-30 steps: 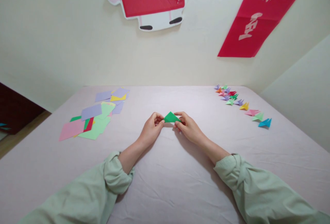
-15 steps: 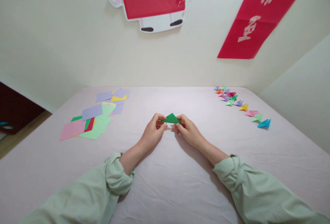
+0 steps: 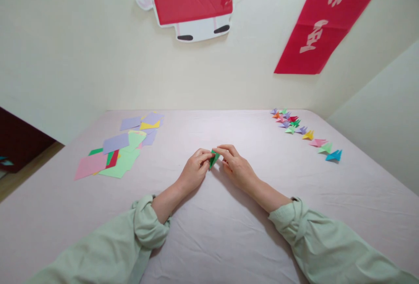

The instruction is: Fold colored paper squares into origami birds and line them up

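A small folded piece of green paper (image 3: 214, 160) is tilted steeply between my hands over the middle of the cloth-covered table. My left hand (image 3: 196, 168) pinches its left side between thumb and fingers. From the right, my right hand (image 3: 240, 168) reaches over with its fingertips on the paper's upper edge; its thumb is mostly hidden. Part of the paper lies behind my left fingers.
Loose coloured sheets, with a pink sheet (image 3: 91, 165) in front, overlap at the left. Several small folded paper shapes, including a blue one (image 3: 334, 155), form a slanting row at the right. A pale wall (image 3: 209, 83) rises behind the table (image 3: 212, 240).
The green paper has turned from a wide triangle held at both ends to a narrow, steep position. My right fingers have shifted to its top edge.
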Available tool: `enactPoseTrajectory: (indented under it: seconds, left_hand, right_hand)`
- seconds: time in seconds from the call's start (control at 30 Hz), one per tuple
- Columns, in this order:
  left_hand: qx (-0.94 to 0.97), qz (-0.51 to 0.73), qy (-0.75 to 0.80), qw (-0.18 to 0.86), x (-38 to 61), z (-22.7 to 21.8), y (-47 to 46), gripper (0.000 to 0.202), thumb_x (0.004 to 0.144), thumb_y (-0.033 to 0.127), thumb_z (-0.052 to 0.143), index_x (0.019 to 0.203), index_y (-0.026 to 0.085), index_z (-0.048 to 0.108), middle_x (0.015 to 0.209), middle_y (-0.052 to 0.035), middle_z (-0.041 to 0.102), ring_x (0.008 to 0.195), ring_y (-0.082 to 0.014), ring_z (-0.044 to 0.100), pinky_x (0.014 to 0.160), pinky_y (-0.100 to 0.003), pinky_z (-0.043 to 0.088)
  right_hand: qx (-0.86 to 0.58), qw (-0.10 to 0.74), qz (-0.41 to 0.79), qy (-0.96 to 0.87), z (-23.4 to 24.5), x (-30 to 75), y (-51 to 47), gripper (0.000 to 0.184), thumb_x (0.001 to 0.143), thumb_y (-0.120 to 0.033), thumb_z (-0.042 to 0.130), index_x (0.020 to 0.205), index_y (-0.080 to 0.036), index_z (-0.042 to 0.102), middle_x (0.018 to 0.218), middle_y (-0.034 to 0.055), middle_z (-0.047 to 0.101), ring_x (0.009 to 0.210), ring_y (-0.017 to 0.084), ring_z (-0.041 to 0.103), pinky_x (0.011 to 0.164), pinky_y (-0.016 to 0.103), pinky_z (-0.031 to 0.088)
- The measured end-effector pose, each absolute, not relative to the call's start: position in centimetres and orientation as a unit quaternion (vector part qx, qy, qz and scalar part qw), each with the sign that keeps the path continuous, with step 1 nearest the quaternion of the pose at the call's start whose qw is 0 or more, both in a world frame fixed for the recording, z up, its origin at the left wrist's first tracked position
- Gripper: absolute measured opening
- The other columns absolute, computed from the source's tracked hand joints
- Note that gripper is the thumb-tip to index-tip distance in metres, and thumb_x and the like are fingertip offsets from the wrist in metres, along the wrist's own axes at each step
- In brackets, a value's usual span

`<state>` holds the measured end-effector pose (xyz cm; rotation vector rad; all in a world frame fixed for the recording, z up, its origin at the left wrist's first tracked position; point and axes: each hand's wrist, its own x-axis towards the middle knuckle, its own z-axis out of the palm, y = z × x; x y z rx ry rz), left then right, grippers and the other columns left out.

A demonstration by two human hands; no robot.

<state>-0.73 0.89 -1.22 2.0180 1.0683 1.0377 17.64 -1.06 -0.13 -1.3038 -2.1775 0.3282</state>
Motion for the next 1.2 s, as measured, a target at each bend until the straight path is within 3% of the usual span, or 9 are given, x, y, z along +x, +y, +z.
enactPoseTrajectory:
  seconds: [0.17, 0.3, 0.53, 0.63, 0.77, 0.9, 1.03, 1.2]
  left_hand:
    - [0.772, 0.382, 0.419, 0.286, -0.9, -1.2, 0.8, 0.038, 0.081, 0.004, 0.042, 0.105, 0.018, 0.068, 0.096, -0.0061, 0.063, 0.092, -0.0161, 0.059, 0.084, -0.031, 0.05]
    - [0.786, 0.364, 0.433, 0.251, -1.3, -1.5, 0.8, 0.035, 0.083, 0.004, 0.043, 0.105, 0.017, 0.066, 0.096, -0.0064, 0.062, 0.093, -0.0166, 0.059, 0.084, -0.031, 0.05]
    - [0.821, 0.32, 0.443, 0.166, -1.7, -1.5, 0.8, 0.034, 0.083, 0.006, 0.049, 0.111, 0.021, 0.063, 0.102, -0.0064, 0.057, 0.099, -0.0192, 0.055, 0.09, -0.037, 0.048]
    - [0.831, 0.314, 0.437, 0.144, -1.7, -1.3, 0.7, 0.028, 0.082, 0.008, 0.053, 0.104, 0.021, 0.064, 0.104, -0.0062, 0.055, 0.101, -0.02, 0.052, 0.091, -0.038, 0.047]
    - [0.84, 0.291, 0.437, 0.134, -1.7, -1.3, 0.7, 0.018, 0.083, 0.01, 0.054, 0.095, 0.02, 0.063, 0.102, -0.0057, 0.057, 0.099, -0.02, 0.052, 0.089, -0.036, 0.046]
    - [0.851, 0.264, 0.434, 0.134, -1.7, -1.3, 0.8, 0.013, 0.085, 0.012, 0.053, 0.092, 0.019, 0.061, 0.095, -0.0047, 0.059, 0.094, -0.0198, 0.054, 0.086, -0.036, 0.046]
    - [0.846, 0.265, 0.441, 0.139, -1.5, -1.2, 0.8, 0.009, 0.088, 0.017, 0.052, 0.087, 0.019, 0.061, 0.091, -0.0043, 0.06, 0.09, -0.0194, 0.054, 0.083, -0.034, 0.045]
    - [0.817, 0.279, 0.479, 0.161, -1.2, -1.3, 1.2, 0.008, 0.087, 0.022, 0.056, 0.085, 0.019, 0.063, 0.084, -0.0033, 0.058, 0.085, -0.0192, 0.055, 0.078, -0.032, 0.044]
  right_hand:
    - [-0.503, 0.266, 0.115, -0.815, -0.1, 17.9, -1.0, 0.032, 0.078, 0.001, 0.042, 0.098, -0.02, 0.056, 0.102, 0.0038, 0.053, 0.081, 0.014, 0.056, 0.072, 0.025, 0.046]
    - [-0.504, 0.228, 0.107, -0.826, -0.1, 18.4, -1.0, 0.025, 0.078, 0.001, 0.043, 0.087, -0.019, 0.054, 0.093, 0.0036, 0.054, 0.085, 0.016, 0.054, 0.075, 0.026, 0.043]
    - [-0.487, 0.268, 0.155, -0.816, -0.5, 18.8, -0.8, 0.027, 0.074, 0.003, 0.04, 0.082, -0.02, 0.051, 0.086, 0.0022, 0.054, 0.083, 0.016, 0.051, 0.075, 0.027, 0.041]
    - [-0.482, 0.28, 0.165, -0.813, -0.6, 19.0, -0.8, 0.028, 0.073, 0.003, 0.039, 0.082, -0.02, 0.051, 0.086, 0.0019, 0.054, 0.083, 0.016, 0.051, 0.075, 0.027, 0.041]
    - [-0.501, 0.237, 0.134, -0.822, -0.5, 19.1, -0.9, 0.027, 0.075, 0.003, 0.042, 0.086, -0.019, 0.055, 0.09, 0.0036, 0.057, 0.086, 0.017, 0.052, 0.078, 0.028, 0.041]
    - [-0.515, 0.2, 0.087, -0.829, -0.3, 19.0, -1.1, 0.02, 0.082, -0.005, 0.052, 0.092, -0.019, 0.06, 0.098, 0.0053, 0.059, 0.092, 0.018, 0.052, 0.081, 0.029, 0.04]
    - [-0.537, 0.196, 0.077, -0.817, 0.0, 19.0, -1.2, 0.008, 0.087, -0.016, 0.057, 0.089, -0.02, 0.064, 0.093, 0.005, 0.061, 0.088, 0.019, 0.053, 0.077, 0.029, 0.039]
    - [-0.573, 0.23, 0.118, -0.778, -0.2, 18.8, -0.9, 0.015, 0.089, -0.022, 0.055, 0.076, -0.019, 0.062, 0.081, 0.0023, 0.057, 0.078, 0.016, 0.052, 0.072, 0.026, 0.037]
